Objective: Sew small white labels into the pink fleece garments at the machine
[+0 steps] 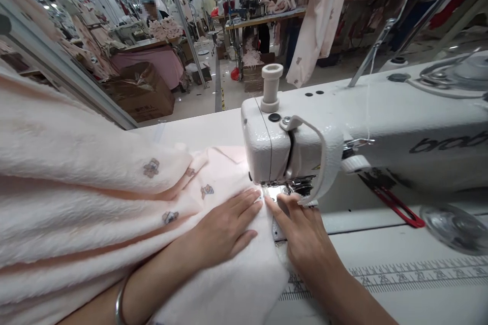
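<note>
Pale pink fleece fabric (114, 203) with small bear prints spreads in folds over the left of the table and runs under the head of a white sewing machine (305, 137). My left hand (231, 226) lies flat on the fabric, fingers stretched toward the needle area. Close to the presser foot, my right hand (305, 233) has its index finger on the fabric's edge, with its other fingers reaching beneath the machine head. The needle itself is hidden by the head and my fingers. A metal bangle (120, 304) circles my left wrist.
Red-handled thread snips (400, 208) lie under the machine arm, beside a clear round dish (457, 228). A printed ruler scale (400, 277) runs along the table's front. Beyond stand cardboard boxes (141, 91), a metal post, hanging fabric (318, 25) and people at other machines.
</note>
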Demonstrator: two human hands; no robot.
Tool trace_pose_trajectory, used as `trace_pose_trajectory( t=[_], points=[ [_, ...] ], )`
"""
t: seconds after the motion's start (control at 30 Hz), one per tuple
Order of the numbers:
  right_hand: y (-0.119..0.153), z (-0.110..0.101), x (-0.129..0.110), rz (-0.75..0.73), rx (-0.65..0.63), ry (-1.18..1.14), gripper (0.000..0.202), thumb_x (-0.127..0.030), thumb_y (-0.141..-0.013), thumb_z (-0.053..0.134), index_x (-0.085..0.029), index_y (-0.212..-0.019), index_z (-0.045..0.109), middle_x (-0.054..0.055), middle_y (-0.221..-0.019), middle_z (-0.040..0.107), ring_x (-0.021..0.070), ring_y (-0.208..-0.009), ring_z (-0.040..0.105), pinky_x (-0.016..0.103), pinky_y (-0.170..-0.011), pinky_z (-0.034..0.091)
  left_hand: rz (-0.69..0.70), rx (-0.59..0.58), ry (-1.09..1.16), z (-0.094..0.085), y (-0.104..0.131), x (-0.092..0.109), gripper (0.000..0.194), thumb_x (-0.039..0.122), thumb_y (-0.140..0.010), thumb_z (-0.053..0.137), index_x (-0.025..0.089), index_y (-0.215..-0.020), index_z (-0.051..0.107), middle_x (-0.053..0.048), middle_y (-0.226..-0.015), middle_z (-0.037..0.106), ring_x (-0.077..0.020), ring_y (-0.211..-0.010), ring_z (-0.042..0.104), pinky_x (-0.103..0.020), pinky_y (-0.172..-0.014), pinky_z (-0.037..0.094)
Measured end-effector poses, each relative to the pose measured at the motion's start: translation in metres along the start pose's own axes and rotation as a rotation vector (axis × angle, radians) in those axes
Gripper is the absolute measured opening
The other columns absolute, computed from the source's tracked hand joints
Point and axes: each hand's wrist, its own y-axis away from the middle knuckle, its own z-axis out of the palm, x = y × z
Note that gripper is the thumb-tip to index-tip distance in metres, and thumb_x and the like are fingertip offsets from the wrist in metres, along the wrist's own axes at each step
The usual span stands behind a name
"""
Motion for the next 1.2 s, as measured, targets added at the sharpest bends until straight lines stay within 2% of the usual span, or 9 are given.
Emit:
trace_pose_trajectory(
  t=[0.13,0.23,0.47,0.67,0.87,1.0,1.1,1.17,1.2],
  points=[
    [0.003,-0.004,0.003,-0.072,-0.012,0.006,0.056,0.005,-0.079,0.027,-0.014,-0.126,0.050,0.012,-0.120,0.048,0.0259,-0.108,0.041,0.039,-0.083,0.041,0.003,0.004,0.024,-0.001,0.000,0.000,0.042,0.027,-0.092,0.041,0.010,-0.130,0.039,-0.016,-0.141,0.036,-0.0249,-0.135,0.030,-0.044,-0.112,0.032],
    [0.005,-0.006,0.003,-0.043,-0.031,-0.011,0.053,0.004,-0.082,0.027,-0.015,-0.127,0.049,0.012,-0.122,0.046,0.0254,-0.108,0.040,0.038,-0.084,0.041,0.003,-0.007,0.033,-0.003,-0.001,0.000,0.042,0.028,-0.092,0.041,0.010,-0.129,0.039,-0.016,-0.141,0.036,-0.0254,-0.135,0.030,-0.045,-0.112,0.032],
    [0.003,-0.001,0.007,-0.069,-0.021,0.060,0.060,0.003,-0.077,0.030,-0.017,-0.131,0.045,0.012,-0.118,0.048,0.0257,-0.107,0.043,0.038,-0.083,0.043,-0.038,-0.020,0.050,-0.002,-0.008,-0.008,0.036,0.030,-0.092,0.041,0.011,-0.123,0.044,-0.015,-0.136,0.041,-0.0275,-0.132,0.034,-0.046,-0.107,0.039],
    [0.004,-0.003,0.001,0.010,-0.053,-0.030,0.055,0.003,-0.078,0.030,-0.016,-0.127,0.047,0.012,-0.120,0.048,0.0255,-0.109,0.043,0.038,-0.084,0.046,-0.074,0.007,0.067,-0.001,-0.013,-0.011,0.040,0.030,-0.092,0.041,0.012,-0.127,0.040,-0.013,-0.131,0.046,-0.0259,-0.128,0.039,-0.045,-0.105,0.041],
    [0.011,-0.008,0.000,-0.107,-0.002,-0.065,0.048,0.001,-0.084,0.028,-0.008,-0.128,0.044,0.015,-0.120,0.049,0.0254,-0.115,0.041,0.043,-0.093,0.044,-0.071,0.021,0.034,0.000,-0.009,-0.007,0.044,0.031,-0.092,0.040,0.011,-0.132,0.035,-0.014,-0.134,0.044,-0.0248,-0.130,0.036,-0.044,-0.108,0.038],
    [0.012,-0.004,-0.015,-0.140,0.063,0.001,0.049,0.005,-0.082,0.027,-0.002,-0.126,0.045,0.018,-0.122,0.051,0.0260,-0.116,0.043,0.043,-0.093,0.046,-0.072,0.066,0.046,0.000,-0.010,-0.006,0.043,0.029,-0.092,0.040,0.011,-0.130,0.036,-0.014,-0.131,0.045,-0.0238,-0.128,0.039,-0.042,-0.106,0.040],
    [0.010,0.003,-0.037,-0.131,0.033,0.063,0.053,0.006,-0.078,0.030,0.001,-0.129,0.042,0.021,-0.130,0.045,0.0294,-0.123,0.039,0.045,-0.093,0.046,-0.136,0.166,0.070,0.001,-0.012,-0.009,0.044,0.031,-0.089,0.043,0.010,-0.127,0.038,-0.016,-0.127,0.046,-0.0234,-0.121,0.044,-0.040,-0.101,0.043],
    [0.012,0.001,-0.041,-0.154,0.006,0.052,0.059,0.007,-0.075,0.030,-0.002,-0.132,0.040,0.019,-0.132,0.045,0.0280,-0.125,0.038,0.045,-0.094,0.045,-0.206,0.189,0.039,-0.001,-0.006,-0.010,0.044,0.032,-0.087,0.047,0.010,-0.125,0.041,-0.016,-0.126,0.046,-0.0251,-0.117,0.047,-0.043,-0.098,0.045],
    [0.015,-0.005,-0.036,-0.176,-0.004,0.030,0.063,0.006,-0.073,0.030,-0.005,-0.135,0.038,0.016,-0.132,0.046,0.0255,-0.125,0.040,0.042,-0.094,0.046,-0.235,0.168,0.012,-0.005,0.001,-0.009,0.043,0.032,-0.086,0.049,0.011,-0.124,0.043,-0.017,-0.125,0.047,-0.0259,-0.116,0.048,-0.043,-0.096,0.046]
  ],
)
